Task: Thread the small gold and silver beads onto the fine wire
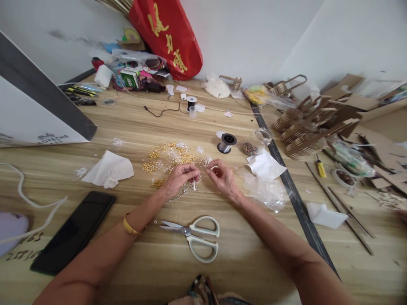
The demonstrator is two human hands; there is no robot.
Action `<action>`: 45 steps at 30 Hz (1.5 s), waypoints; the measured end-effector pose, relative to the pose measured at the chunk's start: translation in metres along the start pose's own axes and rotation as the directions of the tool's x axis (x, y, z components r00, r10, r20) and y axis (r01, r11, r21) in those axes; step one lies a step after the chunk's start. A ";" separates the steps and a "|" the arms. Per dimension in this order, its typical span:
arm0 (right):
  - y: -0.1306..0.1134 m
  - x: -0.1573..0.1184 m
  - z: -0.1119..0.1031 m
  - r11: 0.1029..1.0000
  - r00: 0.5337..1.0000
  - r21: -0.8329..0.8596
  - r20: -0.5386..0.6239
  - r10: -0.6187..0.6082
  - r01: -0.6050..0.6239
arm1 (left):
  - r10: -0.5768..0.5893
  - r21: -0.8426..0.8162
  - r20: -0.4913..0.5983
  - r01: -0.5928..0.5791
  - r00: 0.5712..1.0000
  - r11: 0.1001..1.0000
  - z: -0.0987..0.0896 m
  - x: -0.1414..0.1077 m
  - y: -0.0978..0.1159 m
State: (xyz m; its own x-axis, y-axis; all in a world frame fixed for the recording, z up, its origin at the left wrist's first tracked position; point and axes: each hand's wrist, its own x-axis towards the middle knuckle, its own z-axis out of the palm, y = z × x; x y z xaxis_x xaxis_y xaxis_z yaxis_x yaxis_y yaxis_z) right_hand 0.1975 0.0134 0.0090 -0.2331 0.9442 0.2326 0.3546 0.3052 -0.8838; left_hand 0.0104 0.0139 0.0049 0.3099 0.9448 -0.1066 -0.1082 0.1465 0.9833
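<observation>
My left hand (pixel 182 178) is closed in a pinch over the wooden table. A silver jewellery chain (pixel 182 193) trails from beneath its fingertips, beside a small pale loop (pixel 198 178). Close by on the right, my right hand (pixel 221 177) pinches thumb against forefinger; whatever is between them is too small to name. Just beyond the hands lies a spread of gold and silver rings and jewellery findings (pixel 170 156). White-handled scissors (pixel 193 237) rest nearer to me, blades slightly apart and pointing left. A spool of thin wire (pixel 227 143) stands behind my right hand.
A black phone (pixel 74 231) and a white cloth (pixel 110 169) lie left. On the right are clear plastic bags (pixel 267 192), a jar with beads (pixel 251 148) and small woven baskets (pixel 305 131). A red bag (pixel 168 38) leans on the wall.
</observation>
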 end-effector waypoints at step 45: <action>0.004 0.000 0.008 0.906 0.927 0.288 0.305 0.220 -0.310 | 0.074 0.097 -0.125 -0.062 0.989 0.993 -0.002 0.005 -0.005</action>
State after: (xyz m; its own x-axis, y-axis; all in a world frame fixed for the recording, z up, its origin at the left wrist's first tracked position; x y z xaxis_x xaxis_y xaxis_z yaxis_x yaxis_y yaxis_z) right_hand 0.1917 0.0135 0.0021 -0.4138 0.9046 -0.1024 0.1326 -0.0513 -0.9898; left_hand 0.0105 0.0182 -0.0011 0.1803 0.9823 -0.0507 -0.0350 0.0579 0.9977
